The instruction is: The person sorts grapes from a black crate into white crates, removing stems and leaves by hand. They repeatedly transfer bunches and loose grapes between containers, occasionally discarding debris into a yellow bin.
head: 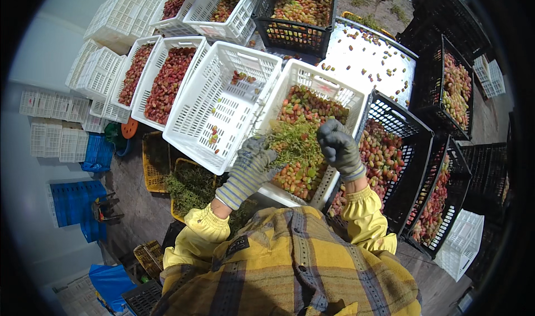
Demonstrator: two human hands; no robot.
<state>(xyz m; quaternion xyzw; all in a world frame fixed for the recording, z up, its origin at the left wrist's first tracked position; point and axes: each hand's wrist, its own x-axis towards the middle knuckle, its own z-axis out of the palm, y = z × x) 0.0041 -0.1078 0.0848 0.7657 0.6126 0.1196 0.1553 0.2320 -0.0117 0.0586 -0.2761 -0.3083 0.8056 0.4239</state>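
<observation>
My left hand (250,160), in a grey striped work glove, holds a tangled bunch of green grape stems (296,142). The bunch is over a white plastic crate (355,92) partly filled with red and green oblong grapes (307,105). At the right side of that crate is my right hand (339,148), gloved the same way, its fingers curled in next to the stems. Whether something is pinched in those fingers cannot be seen. Stems and hands hide part of the grapes beneath.
To the left, another white crate (196,119) has a few loose grapes on its bottom. A black crate of grapes (381,146) stands close on the right. Scattered grapes lie on a white tabletop (349,58) beyond. A yellow crate (177,203) with discarded stems (194,186) sits lower left.
</observation>
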